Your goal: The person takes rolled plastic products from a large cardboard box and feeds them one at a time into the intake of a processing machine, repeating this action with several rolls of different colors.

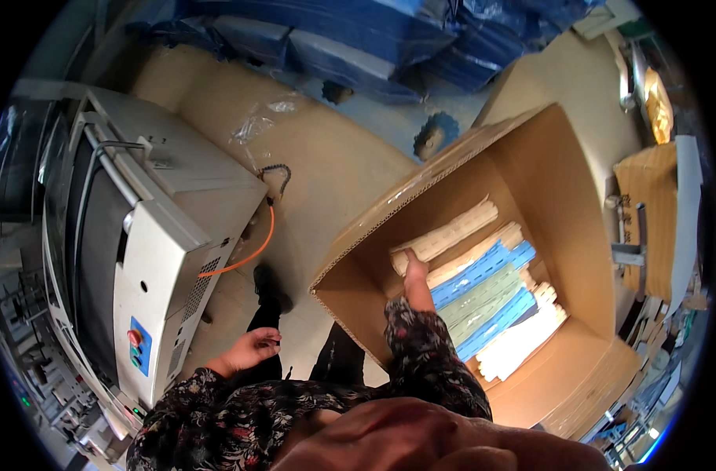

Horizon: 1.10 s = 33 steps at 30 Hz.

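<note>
My right hand (416,276) reaches into a tall open cardboard box (523,169) and grips the near end of a long beige bundle (452,230). That bundle looks like folded strips; its exact material cannot be told. Beside it lie another beige bundle (509,235), a blue bundle (474,275), a green bundle (483,301), a second blue bundle (495,323) and a pale cream bundle (523,343), side by side. At my left side hangs my left hand (252,349), its fingers curled in with nothing visible in them.
A grey-white machine (169,235) with a button panel (140,345) stands on the left, an orange cable (265,243) running from it. Blue plastic-covered stacks (342,47) line the back. Clear plastic scraps (252,129) lie on the floor. More cardboard (648,224) stands at right.
</note>
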Each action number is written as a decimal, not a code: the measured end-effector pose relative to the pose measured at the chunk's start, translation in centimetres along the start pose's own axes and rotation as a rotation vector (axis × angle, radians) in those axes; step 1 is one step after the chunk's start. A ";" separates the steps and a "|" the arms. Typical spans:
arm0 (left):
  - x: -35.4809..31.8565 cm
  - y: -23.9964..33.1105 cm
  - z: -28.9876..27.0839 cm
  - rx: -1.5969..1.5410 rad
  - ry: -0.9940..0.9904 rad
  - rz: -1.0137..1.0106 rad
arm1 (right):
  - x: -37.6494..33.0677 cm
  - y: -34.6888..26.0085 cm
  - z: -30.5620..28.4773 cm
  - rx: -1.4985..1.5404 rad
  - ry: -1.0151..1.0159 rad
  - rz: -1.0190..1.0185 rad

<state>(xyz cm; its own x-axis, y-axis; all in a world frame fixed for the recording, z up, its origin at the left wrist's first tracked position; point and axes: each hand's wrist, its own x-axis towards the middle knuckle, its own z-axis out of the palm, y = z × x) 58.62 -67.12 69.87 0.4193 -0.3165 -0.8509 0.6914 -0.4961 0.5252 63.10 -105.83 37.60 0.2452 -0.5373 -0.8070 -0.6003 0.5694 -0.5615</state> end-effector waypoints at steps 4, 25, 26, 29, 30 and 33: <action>1.2 6.5 -0.8 0.029 -0.365 0.270 | -6.1 -6.0 -4.2 0.384 -0.245 0.022; -11.9 23.9 -10.2 0.238 -0.162 0.655 | -51.1 -31.6 2.3 -1.065 -0.497 -2.473; -13.5 24.0 -11.3 0.202 -0.265 0.660 | -52.2 -32.5 4.3 -1.085 -0.502 -2.536; -17.6 24.1 -14.2 0.317 -0.267 0.644 | -55.4 -33.8 11.3 -1.117 -0.602 -2.651; -18.6 24.3 -16.1 0.439 -0.154 0.612 | -55.9 -34.0 14.0 -1.231 -0.758 -2.587; -21.1 21.9 -18.6 0.273 0.195 0.592 | -55.3 -35.0 20.2 -1.150 -1.023 -2.532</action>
<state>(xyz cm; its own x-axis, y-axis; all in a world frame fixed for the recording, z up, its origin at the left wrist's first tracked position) 75.84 -56.29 99.13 0.7975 -0.4584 -0.3924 0.1504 -0.4787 0.8650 85.96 -83.48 98.14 0.3110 0.8807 0.3573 0.9443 -0.3288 -0.0116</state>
